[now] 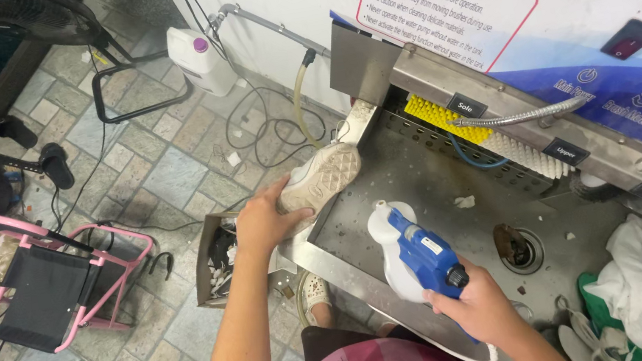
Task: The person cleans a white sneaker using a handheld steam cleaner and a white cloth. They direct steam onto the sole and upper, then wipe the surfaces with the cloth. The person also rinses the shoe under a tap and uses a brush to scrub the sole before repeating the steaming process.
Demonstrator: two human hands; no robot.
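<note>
My left hand (pixel 260 223) grips a pale sneaker (pixel 320 177) by its heel end, sole turned up, at the left edge of a steel wash basin (pixel 423 177). In my right hand (pixel 474 306) is a blue and white hand-held spray tool (pixel 411 250), its white nose aimed toward the shoe. A gap separates the tool's tip from the sole. Behind the basin, a yellow brush roller (pixel 435 115) and a white brush roller (pixel 519 155) sit under the machine's panel.
A drain (pixel 518 249) lies in the basin floor. White and green cloths (pixel 625 283) are piled at the right. On the tiled floor stand a cardboard box (pixel 218 261), a pink-framed folding stool (pixel 54 283), a white jug (pixel 199 58) and tangled cables (pixel 260 121).
</note>
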